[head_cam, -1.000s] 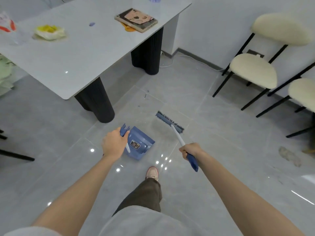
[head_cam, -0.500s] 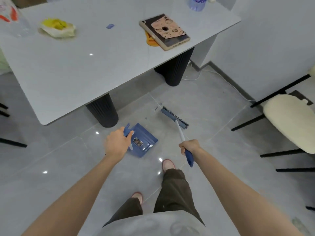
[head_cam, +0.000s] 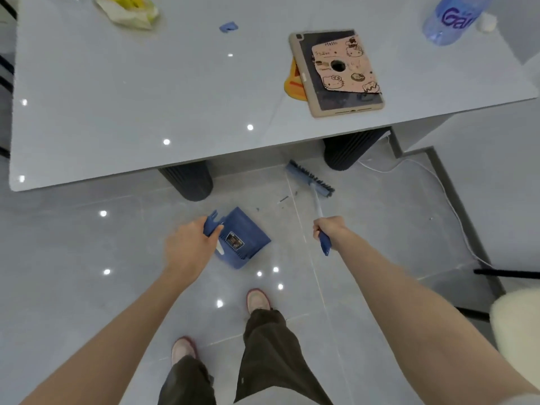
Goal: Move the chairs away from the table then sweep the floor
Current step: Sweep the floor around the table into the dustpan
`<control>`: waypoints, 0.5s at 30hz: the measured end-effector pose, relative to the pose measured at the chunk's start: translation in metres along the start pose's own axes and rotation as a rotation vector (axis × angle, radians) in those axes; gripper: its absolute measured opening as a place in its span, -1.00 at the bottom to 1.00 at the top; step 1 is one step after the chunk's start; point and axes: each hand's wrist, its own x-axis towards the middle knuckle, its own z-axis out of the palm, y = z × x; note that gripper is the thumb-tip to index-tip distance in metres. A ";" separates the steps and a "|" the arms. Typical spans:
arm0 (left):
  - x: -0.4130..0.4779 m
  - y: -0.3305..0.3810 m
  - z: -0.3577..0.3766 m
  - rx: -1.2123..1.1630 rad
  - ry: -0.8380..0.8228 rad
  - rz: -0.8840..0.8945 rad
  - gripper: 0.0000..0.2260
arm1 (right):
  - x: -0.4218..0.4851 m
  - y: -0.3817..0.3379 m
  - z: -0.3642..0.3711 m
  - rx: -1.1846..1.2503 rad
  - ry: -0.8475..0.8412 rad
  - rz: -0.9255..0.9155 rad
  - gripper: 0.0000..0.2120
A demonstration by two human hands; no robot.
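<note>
Broom [head_cam: 314, 188]: light, stiff plastic by the look, best held at its blue handle end, where right hand [head_cam: 328, 229] is wrapped; left hand [head_cam: 188, 247] grips the dustpan [head_cam: 244, 239] handle.

My dustpan [head_cam: 244, 239] is dark blue, my broom [head_cam: 310, 179] blue-bristled with a white shaft. The counter [head_cam: 117, 97] is pale grey, its legs [head_cam: 187, 182] ribbed black; the floor [head_cam: 380, 229] glossy grey.

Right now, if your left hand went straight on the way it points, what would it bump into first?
Probably the near dark table leg, just past the dustpan the left hand holds. Depth is hard to judge, so it might slip past it under the table.
</note>
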 end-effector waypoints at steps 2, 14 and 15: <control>0.001 0.005 0.005 0.027 0.023 -0.001 -0.71 | 0.011 -0.001 -0.005 -0.168 -0.002 0.000 -0.65; -0.003 0.017 0.006 -0.027 0.013 -0.034 -0.72 | -0.025 0.046 0.009 -0.472 -0.230 0.007 -0.71; -0.004 0.018 0.005 -0.043 0.004 -0.038 -0.72 | -0.033 0.051 0.009 -0.458 -0.264 0.024 -0.71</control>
